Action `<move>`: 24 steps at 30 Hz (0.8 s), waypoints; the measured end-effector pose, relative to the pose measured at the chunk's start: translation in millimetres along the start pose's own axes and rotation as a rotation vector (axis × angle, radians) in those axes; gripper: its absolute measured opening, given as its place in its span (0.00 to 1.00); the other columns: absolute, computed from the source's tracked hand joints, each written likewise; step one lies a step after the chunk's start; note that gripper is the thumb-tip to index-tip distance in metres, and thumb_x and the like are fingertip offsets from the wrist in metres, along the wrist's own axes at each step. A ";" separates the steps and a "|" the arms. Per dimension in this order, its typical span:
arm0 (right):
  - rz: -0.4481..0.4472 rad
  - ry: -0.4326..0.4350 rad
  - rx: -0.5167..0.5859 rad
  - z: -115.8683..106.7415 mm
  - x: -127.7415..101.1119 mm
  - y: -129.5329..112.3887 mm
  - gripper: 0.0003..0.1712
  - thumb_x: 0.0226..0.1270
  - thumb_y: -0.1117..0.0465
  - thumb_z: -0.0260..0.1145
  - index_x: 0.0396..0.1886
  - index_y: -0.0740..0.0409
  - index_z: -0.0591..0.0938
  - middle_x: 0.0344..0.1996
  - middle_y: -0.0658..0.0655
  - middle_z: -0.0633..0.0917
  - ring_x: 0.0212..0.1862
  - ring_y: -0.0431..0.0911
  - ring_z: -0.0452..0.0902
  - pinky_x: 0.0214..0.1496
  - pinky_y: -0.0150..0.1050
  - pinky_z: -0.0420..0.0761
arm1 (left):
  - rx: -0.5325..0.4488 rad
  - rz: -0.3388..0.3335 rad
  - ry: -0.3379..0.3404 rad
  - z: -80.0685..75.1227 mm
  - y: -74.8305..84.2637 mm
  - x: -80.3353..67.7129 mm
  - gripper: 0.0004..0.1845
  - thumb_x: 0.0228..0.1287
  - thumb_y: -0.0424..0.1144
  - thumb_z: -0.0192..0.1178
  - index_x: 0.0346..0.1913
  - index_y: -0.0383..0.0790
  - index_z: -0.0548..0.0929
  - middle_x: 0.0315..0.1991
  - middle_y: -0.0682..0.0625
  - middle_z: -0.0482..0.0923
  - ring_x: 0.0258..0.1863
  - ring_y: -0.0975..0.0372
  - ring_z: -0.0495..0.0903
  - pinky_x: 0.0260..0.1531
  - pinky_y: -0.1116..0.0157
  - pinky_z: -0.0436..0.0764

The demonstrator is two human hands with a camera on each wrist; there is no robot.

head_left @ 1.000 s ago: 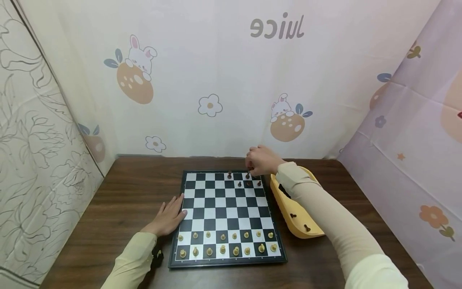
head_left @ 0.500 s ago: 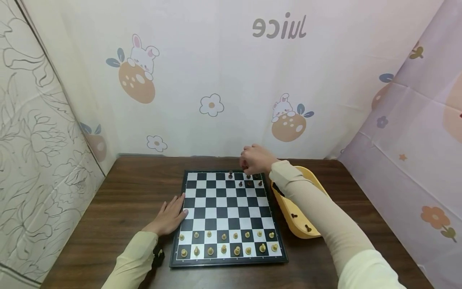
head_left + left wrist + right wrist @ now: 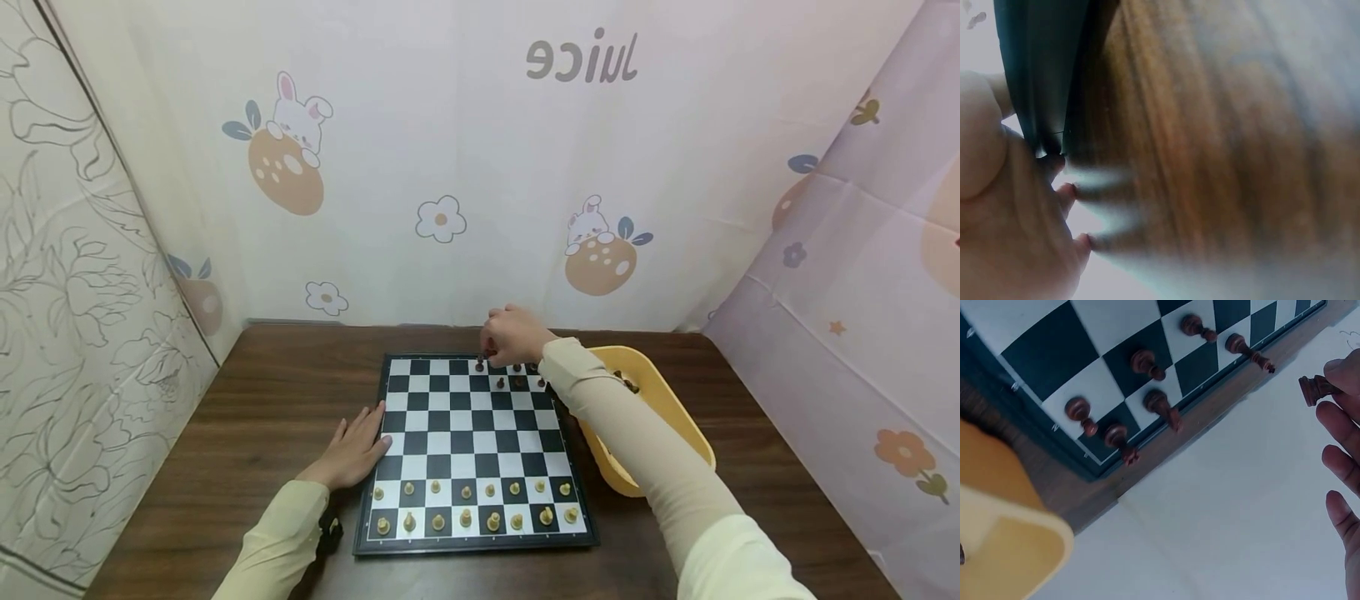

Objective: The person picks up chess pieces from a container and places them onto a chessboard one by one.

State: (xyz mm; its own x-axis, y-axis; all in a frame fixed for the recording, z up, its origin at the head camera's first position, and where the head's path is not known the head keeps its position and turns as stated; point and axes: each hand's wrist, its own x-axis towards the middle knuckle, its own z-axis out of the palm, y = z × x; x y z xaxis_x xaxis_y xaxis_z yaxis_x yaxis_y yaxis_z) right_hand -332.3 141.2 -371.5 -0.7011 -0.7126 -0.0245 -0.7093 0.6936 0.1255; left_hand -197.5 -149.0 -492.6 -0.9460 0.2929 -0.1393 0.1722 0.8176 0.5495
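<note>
A black-and-white chessboard (image 3: 438, 418) lies on the brown table. My left hand (image 3: 349, 450) rests at its left edge with fingers extended. Over the far edge of the board, my right hand (image 3: 519, 335) pinches a dark brown chess piece (image 3: 1316, 389) between thumb and forefinger; its top is hidden by the fingers. Near that hand stands a tall dark piece (image 3: 1249, 352) in the back row. Dark pawns (image 3: 1147, 364) and a dark rook-like piece (image 3: 1119, 440) stand at the far right corner. Two rows of light pieces (image 3: 465, 517) fill the near side.
A yellow basket (image 3: 702, 446) stands right of the board, partly under my right forearm, with some dark pieces (image 3: 626, 382) inside. Behind the table hangs a patterned curtain (image 3: 375, 167). A dark object (image 3: 330, 533) is by my left wrist.
My right hand has moved left along the far edge, from near the right corner towards the tall dark piece. More of the basket's right side shows. My left hand stays put.
</note>
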 end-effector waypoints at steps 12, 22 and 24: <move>0.037 -0.032 0.076 2.3 16.2 -16.9 0.05 0.51 0.55 0.74 0.28 0.48 0.87 0.23 0.43 0.78 0.34 0.42 0.68 0.40 0.38 0.67 | -0.007 0.000 -0.002 -1.9 2.0 -0.6 0.34 0.75 0.46 0.43 0.74 0.31 0.48 0.73 0.36 0.49 0.72 0.43 0.44 0.67 0.42 0.38; 0.032 -0.033 0.087 5.5 29.2 -20.0 0.04 0.51 0.55 0.73 0.27 0.48 0.86 0.23 0.42 0.79 0.34 0.41 0.68 0.41 0.37 0.69 | -0.007 0.006 -0.002 -0.6 -1.1 -0.1 0.34 0.75 0.46 0.44 0.75 0.33 0.47 0.73 0.37 0.49 0.73 0.44 0.44 0.67 0.42 0.37; 0.034 -0.032 0.093 7.0 32.7 -21.3 0.04 0.51 0.55 0.73 0.27 0.47 0.86 0.24 0.42 0.78 0.34 0.41 0.69 0.41 0.36 0.69 | -0.007 0.005 -0.002 -0.2 -1.6 0.2 0.34 0.75 0.46 0.43 0.75 0.33 0.47 0.73 0.37 0.49 0.73 0.44 0.44 0.67 0.42 0.37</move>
State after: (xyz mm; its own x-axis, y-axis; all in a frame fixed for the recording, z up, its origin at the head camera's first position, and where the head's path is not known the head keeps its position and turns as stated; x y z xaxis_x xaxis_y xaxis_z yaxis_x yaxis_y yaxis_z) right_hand -340.5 103.9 -381.8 -0.7259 -0.6858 -0.0534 -0.6877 0.7252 0.0339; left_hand -198.1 -150.3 -493.3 -0.9447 0.2976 -0.1380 0.1750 0.8129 0.5556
